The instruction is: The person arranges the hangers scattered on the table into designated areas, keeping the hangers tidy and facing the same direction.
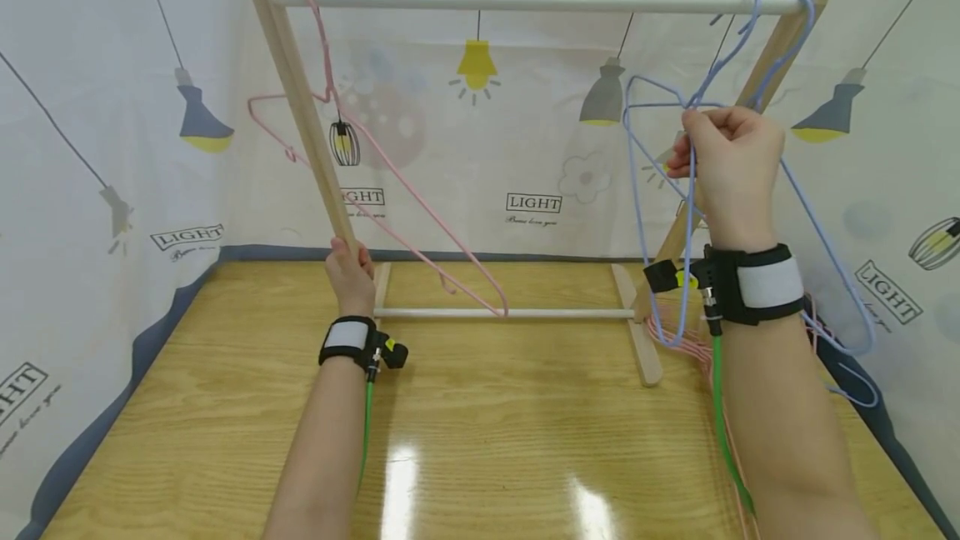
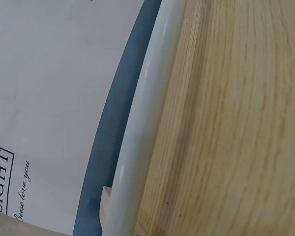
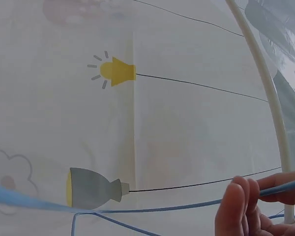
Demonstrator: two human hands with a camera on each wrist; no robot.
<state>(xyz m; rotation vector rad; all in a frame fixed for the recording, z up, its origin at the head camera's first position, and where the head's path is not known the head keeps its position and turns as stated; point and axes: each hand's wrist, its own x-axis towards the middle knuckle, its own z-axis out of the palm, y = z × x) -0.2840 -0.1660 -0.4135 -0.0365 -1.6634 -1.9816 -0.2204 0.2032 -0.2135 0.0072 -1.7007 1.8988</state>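
My right hand (image 1: pixel 738 157) pinches a blue clothes hanger (image 1: pixel 688 223) close to its neck, between thumb and fingers. In the right wrist view, fingertips (image 3: pixel 233 201) close around the blue wire. The hook of this hanger is up at the white top rail (image 1: pixel 525 0) of a wooden garment rack. Another blue hanger (image 1: pixel 808 23) hangs by the right post, partly hidden behind my forearm. My left hand (image 1: pixel 352 273) grips the rack's left wooden post (image 1: pixel 307 115) low down. A pink hanger (image 1: pixel 325 48) hangs at the rail's left end, turned at an angle.
A white lower bar (image 1: pixel 517 314) joins the rack's feet. Several pink hangers (image 1: pixel 678 342) lie on the wooden table (image 1: pixel 495 415) by the right foot (image 1: pixel 647 357), partly behind my right arm. A lamp-printed cloth (image 1: pixel 435 132) stands behind. Green cables run from both wrists.
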